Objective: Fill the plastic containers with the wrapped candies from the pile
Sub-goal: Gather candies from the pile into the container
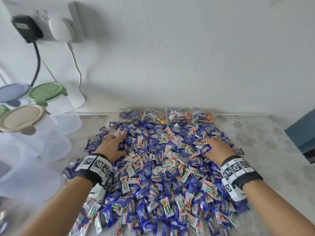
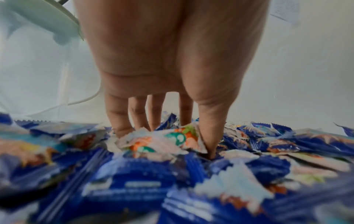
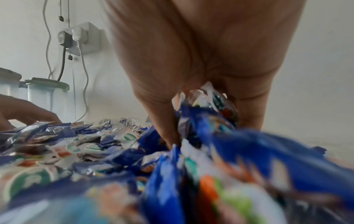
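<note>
A wide pile of wrapped candies [image 1: 158,169], blue and white, covers the middle of the table. My left hand [image 1: 119,143] lies on the pile's far left part, fingers spread and fairly straight. In the left wrist view its fingertips [image 2: 122,130] and thumb dig into the candies [image 2: 162,141]. My right hand [image 1: 207,147] is on the pile's far right part. Its thumb and fingers [image 3: 249,115] close round a bunch of candies [image 3: 208,109] pressed up against the palm. Clear plastic containers [image 1: 56,145] with beige [image 1: 22,119], green [image 1: 46,91] and blue-grey lids [image 1: 13,91] stand at the left, lids on.
Several clear bags of lollipops [image 1: 167,116] line the wall behind the pile. A wall socket [image 1: 44,23] with two plugs hangs at upper left, its cables [image 1: 76,65] dropping behind the containers. A blue box [image 1: 301,133] sits at the right edge. Patterned tablecloth [image 1: 255,142] shows right of the pile.
</note>
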Demonstrator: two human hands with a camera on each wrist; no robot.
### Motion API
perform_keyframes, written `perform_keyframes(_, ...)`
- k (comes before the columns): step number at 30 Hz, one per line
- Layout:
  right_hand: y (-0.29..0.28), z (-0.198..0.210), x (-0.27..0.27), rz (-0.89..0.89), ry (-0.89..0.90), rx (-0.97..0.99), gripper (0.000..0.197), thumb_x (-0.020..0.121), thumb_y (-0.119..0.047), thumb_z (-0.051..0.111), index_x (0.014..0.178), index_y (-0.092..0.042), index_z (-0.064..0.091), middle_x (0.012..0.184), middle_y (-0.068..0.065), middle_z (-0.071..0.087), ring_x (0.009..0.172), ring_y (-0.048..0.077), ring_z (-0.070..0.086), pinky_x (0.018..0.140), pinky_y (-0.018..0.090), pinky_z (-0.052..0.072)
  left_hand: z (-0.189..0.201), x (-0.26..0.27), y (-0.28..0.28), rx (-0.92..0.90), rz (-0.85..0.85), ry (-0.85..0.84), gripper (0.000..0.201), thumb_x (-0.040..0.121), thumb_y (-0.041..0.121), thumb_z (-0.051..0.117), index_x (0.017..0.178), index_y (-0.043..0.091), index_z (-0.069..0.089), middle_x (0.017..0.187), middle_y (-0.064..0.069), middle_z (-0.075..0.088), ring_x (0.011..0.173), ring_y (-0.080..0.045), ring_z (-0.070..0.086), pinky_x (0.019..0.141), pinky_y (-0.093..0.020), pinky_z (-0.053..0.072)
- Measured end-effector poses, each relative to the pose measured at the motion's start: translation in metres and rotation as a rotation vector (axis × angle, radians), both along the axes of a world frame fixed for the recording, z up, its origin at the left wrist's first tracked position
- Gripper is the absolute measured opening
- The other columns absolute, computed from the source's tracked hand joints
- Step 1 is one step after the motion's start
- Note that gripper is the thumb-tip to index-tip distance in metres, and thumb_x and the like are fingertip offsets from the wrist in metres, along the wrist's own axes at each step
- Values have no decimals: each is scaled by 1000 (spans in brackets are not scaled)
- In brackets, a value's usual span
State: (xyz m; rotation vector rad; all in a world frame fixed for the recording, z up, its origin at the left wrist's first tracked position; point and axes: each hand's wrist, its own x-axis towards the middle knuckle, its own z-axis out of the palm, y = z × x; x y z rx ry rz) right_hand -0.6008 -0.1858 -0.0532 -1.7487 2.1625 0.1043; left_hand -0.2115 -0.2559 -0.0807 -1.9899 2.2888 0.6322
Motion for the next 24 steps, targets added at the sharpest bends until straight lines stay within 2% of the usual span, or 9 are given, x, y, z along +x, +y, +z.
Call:
perform_keyframes(4,-1,10,9,59,8,-68,39,89,-14,60,124,-30,56,118,8,58,102,28,59,83,36,49,6,-5,2,-21,-45,-6,56,87,31,69,138,25,47,132,-9,51,119,-28,52,101,-38,42)
perform_keyframes(7,-1,17,16,109,22,-110,36,91,-12,57,125,-25,57,117,7,59,102,26,59,75,30,44,9,-7,2,-51,-77,-12,47,89,24,65,134,25,52,133,-7,52,120,-25,52,101,-38,42)
perform_keyframes(10,-2,23,22,112,-29,-157,35,92,-9,57,126,-19,59,117,10,59,99,27,60,73,27,38,9,-7,2,-79,-85,-9,43,90,23,60,133,27,55,136,-5,53,120,-25,52,101,-39,44)
perform_keyframes(13,-4,28,25,133,-34,-156,36,93,-14,58,128,-20,58,120,10,59,99,26,61,77,29,43,9,-6,5,-55,-64,-43,55,91,41,58,143,35,42,145,-2,46,126,-26,51,97,-45,49)
perform_keyframes(15,-5,28,24,141,-12,-89,45,92,-19,58,136,-27,51,131,9,54,104,24,61,84,34,50,7,-7,6,-33,-75,-49,63,91,48,55,149,40,31,149,-3,41,127,-28,50,97,-47,49)
perform_keyframes(18,-3,25,25,162,-52,-10,58,93,-26,55,147,-32,34,144,11,41,119,28,55,95,38,46,6,-11,7,-38,-104,46,69,92,57,51,153,36,24,147,-8,44,127,-28,50,104,-44,43)
perform_keyframes(19,-2,23,27,167,-74,6,61,93,-33,56,149,-33,30,147,11,39,125,28,51,99,38,43,7,-13,8,-13,-101,86,76,89,66,49,153,36,23,149,-10,42,130,-29,47,108,-44,40)
perform_keyframes(21,-2,16,31,176,-115,52,72,88,-51,59,150,-34,26,152,11,34,134,28,43,106,40,40,7,-16,9,51,-92,116,100,68,93,37,152,42,19,156,-11,31,140,-30,36,114,-47,31)
perform_keyframes(24,-8,5,39,194,-82,135,101,66,-84,55,149,-47,13,161,7,16,144,31,27,112,49,33,6,-23,9,111,-80,91,117,45,107,25,149,55,7,163,-13,9,149,-36,15,119,-54,20)
